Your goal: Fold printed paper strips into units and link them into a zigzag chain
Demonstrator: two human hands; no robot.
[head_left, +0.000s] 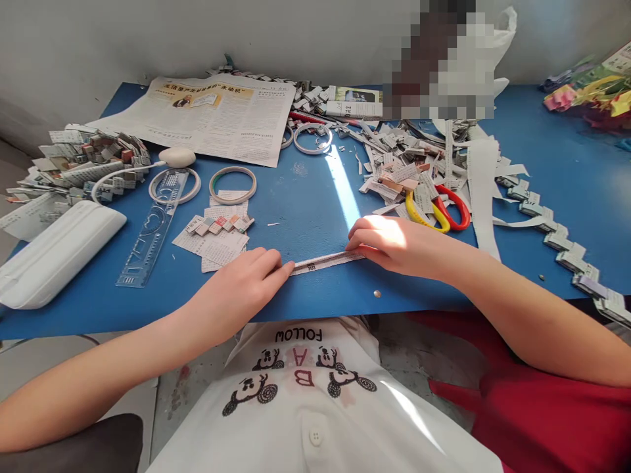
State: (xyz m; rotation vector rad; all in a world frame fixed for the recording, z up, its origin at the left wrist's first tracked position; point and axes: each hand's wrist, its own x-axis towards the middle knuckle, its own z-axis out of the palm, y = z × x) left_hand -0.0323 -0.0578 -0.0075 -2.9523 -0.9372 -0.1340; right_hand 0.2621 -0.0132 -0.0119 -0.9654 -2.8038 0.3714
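A narrow folded strip of newspaper [323, 263] lies low over the blue table near its front edge, stretched between both hands. My left hand [251, 279] pinches its left end, thumb and fingers pressed together. At the other end, my right hand [382, 243] has its fingers closed on the paper, with sunlight on its back. Just behind the right hand are scissors with one yellow and one red handle [452, 207], their blades hidden under paper strips [394, 161]. Left of centre, a short woven paper piece [219, 225] rests on cut newspaper sheets [224, 249].
Tape rolls [233, 186] and a clear stencil ruler [152, 230] lie to the left, near a white lamp [62, 253]. Newspaper [211, 118] covers the back. A zigzag paper chain [562, 243] runs down the right side. Colourful paper flowers [591, 95] sit far right.
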